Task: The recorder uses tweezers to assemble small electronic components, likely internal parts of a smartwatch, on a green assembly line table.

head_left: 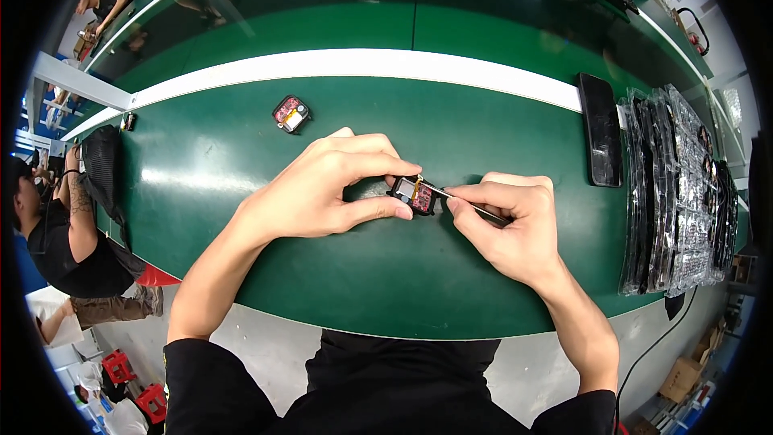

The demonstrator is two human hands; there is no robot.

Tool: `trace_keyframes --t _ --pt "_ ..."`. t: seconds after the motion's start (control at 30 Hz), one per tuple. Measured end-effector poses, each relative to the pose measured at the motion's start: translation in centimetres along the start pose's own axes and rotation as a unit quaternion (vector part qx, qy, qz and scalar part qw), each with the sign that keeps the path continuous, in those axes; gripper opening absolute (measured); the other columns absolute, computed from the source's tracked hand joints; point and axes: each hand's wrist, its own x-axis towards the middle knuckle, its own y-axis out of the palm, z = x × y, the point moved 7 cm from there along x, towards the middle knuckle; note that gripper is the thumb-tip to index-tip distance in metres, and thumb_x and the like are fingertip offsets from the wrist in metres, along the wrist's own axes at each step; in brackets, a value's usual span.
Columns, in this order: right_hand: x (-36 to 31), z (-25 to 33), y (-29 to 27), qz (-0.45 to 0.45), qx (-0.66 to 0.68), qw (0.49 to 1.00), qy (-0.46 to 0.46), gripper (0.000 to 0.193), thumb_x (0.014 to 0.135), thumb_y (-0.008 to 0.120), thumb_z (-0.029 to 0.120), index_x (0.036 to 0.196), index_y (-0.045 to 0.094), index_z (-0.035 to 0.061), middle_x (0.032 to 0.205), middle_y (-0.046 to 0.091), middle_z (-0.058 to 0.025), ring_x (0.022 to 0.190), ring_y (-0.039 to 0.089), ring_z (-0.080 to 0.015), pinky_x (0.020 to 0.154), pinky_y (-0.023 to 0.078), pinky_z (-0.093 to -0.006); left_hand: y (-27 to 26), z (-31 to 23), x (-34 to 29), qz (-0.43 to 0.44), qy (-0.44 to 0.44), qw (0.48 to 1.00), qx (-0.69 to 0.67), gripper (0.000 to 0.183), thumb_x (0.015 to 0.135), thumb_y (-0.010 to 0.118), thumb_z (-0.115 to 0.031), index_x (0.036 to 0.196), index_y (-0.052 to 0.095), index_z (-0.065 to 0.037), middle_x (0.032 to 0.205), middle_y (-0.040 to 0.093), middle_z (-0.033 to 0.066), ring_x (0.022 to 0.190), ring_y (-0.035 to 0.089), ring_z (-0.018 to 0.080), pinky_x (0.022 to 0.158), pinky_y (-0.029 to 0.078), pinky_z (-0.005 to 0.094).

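Observation:
Between the thumb and fingers of my left hand [326,185] is a small black device housing [415,195], its inside facing up. A red circuit board, a pale rectangular part and a yellow strip show in it. My right hand [515,221] pinches a thin metal tool [475,208], its tip touching or very close to the housing's upper right side. Whether the tool is tweezers or a pick I cannot tell. Farther back on the green table [338,282] lies a second similar housing [291,114], with a red board and pale part showing.
A black phone [601,129] lies at the right, beside a stack of clear plastic trays [672,193] with dark parts. A white rail [354,63] crosses behind the work area. At the left edge, a dark bag [102,165] sits near another person [68,229].

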Motion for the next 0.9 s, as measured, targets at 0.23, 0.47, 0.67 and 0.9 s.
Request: trace_keyframes --t 0.23,0.47,0.67,0.9 --pt "0.0 0.19 0.3 -0.019 0.012 1.0 -0.007 0.015 0.089 0.08 0.001 0.102 0.088 -0.0001 0.065 0.067 -0.0075 0.049 0.056 -0.0121 0.048 0.04 -0.0318 0.2 -0.06 0.03 -0.011 0.0 1.0 0.012 0.052 0.083 0.098 -0.024 0.13 0.083 -0.009 0.103 0.077 0.0046 0.088 0.067 0.0218 0.081 0.043 0.0355" --pt "-0.14 0.1 0.33 -0.028 0.008 1.0 -0.011 0.015 0.087 0.082 -0.003 0.101 0.087 -0.0027 0.062 0.065 -0.0055 0.05 0.051 -0.0069 0.047 0.034 -0.0292 0.17 -0.22 0.13 -0.005 -0.016 1.0 0.012 0.052 0.083 0.098 -0.023 0.131 0.083 -0.008 0.103 0.077 0.005 0.088 0.066 0.0223 0.082 0.043 0.0357" --pt "-0.22 0.08 0.41 -0.031 0.011 0.999 -0.005 0.014 0.087 0.082 -0.003 0.1 0.087 -0.0029 0.063 0.065 -0.0057 0.05 0.051 -0.007 0.047 0.034 -0.0292 0.19 -0.11 0.17 -0.007 -0.017 1.0 0.011 0.052 0.083 0.098 -0.023 0.131 0.084 -0.009 0.103 0.077 0.0049 0.088 0.066 0.0224 0.083 0.045 0.0359" --pt "-0.19 0.14 0.36 -0.032 -0.002 0.999 -0.011 0.013 0.087 0.082 -0.002 0.099 0.087 -0.0029 0.062 0.064 -0.0046 0.05 0.051 -0.0064 0.047 0.032 -0.0289 0.11 -0.26 0.16 -0.009 -0.016 1.0 0.014 0.051 0.083 0.098 -0.023 0.13 0.084 -0.008 0.102 0.077 0.0054 0.088 0.066 0.0231 0.082 0.045 0.0356"
